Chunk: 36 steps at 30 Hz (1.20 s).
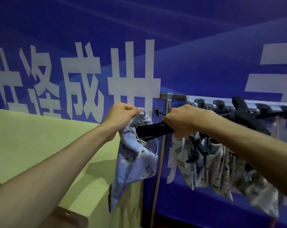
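My left hand (123,115) pinches the gathered waistband of a light blue patterned garment (137,162) that hangs down from it. My right hand (182,122) grips a black hanger (153,130), whose left end pokes into the garment's opening. A white drawstring dangles at the waist. Both hands are held up in front of a blue wall, level with a metal clothes rail (177,96).
Several patterned garments (221,165) hang on black hangers from the rail at the right, whose upright pole (159,170) runs down to the floor. A pale green table (40,145) fills the lower left. The blue banner wall (189,46) carries large white characters.
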Motion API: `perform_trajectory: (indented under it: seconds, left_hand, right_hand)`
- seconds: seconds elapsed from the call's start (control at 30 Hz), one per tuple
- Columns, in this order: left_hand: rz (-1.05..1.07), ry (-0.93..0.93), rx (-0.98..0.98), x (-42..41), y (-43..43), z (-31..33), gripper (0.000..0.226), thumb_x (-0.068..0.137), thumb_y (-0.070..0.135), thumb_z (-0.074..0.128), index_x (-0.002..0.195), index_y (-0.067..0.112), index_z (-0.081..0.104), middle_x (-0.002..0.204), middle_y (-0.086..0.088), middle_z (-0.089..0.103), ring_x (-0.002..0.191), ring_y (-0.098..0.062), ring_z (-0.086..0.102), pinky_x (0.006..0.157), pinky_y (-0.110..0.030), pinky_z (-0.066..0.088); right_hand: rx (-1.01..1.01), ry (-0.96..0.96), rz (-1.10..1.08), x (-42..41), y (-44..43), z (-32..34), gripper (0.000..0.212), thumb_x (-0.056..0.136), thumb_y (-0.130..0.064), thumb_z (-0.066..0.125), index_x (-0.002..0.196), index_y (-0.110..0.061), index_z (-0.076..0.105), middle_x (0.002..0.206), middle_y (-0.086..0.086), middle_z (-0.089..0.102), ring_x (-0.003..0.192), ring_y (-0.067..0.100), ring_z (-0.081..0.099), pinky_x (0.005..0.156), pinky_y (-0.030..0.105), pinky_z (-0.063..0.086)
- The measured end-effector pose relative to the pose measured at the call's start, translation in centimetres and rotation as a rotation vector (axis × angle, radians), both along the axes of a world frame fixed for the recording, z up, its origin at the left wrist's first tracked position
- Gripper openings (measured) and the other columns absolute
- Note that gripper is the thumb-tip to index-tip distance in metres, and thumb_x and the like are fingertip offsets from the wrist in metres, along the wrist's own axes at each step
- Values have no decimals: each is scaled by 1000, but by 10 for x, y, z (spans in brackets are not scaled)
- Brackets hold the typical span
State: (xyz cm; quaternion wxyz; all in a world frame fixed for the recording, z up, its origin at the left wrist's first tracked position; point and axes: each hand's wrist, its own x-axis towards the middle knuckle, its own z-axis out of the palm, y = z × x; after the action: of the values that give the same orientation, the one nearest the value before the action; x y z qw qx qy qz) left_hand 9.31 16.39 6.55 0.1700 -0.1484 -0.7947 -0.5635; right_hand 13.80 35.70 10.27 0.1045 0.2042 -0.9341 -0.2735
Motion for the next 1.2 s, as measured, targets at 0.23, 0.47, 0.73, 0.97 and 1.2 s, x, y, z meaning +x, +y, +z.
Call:
perform_trajectory:
  seconds: [0.23, 0.47, 0.73, 0.97, 1.2]
  left_hand:
    - [135, 48, -165, -13, 7, -13, 36, 88, 28, 64, 76, -6, 70, 68, -9, 58, 65, -17, 48, 62, -29, 39]
    - [-133, -166, 192, 17, 43, -5, 26, 87, 21, 68, 75, -2, 70, 67, -10, 61, 63, -19, 56, 62, -25, 47]
    - [-56, -137, 119, 8, 42, -37, 36, 86, 33, 69, 72, 0, 70, 68, -9, 57, 66, -16, 49, 63, -29, 43]
    - [-385, -219, 93, 13, 56, -31, 19, 78, 5, 55, 93, 2, 66, 87, -12, 69, 80, -19, 61, 68, -30, 46]
    - [-301, -160, 248, -1, 66, -58, 15, 81, -7, 65, 94, -1, 68, 90, -11, 73, 85, -19, 69, 76, -25, 55]
  right_hand:
    - [32, -20, 26, 8, -6, 15, 23, 78, -17, 59, 98, -27, 59, 72, -5, 51, 66, 20, 57, 51, 27, 40]
    - [200, -35, -107, -2, -13, 2, 16, 84, -19, 60, 100, -16, 59, 74, 0, 44, 68, 23, 51, 60, 33, 43]
    - [282, 171, 70, 3, -15, 13, 18, 87, -17, 57, 105, -14, 60, 73, 0, 47, 70, 25, 54, 59, 33, 41]
    - [401, 215, 74, -13, -30, 14, 38, 72, -43, 78, 98, -22, 62, 99, -2, 69, 91, 22, 66, 90, 34, 45]
    - [257, 218, 376, -42, -18, 4, 30, 80, -28, 69, 107, -18, 60, 110, 2, 66, 106, 25, 59, 99, 38, 41]
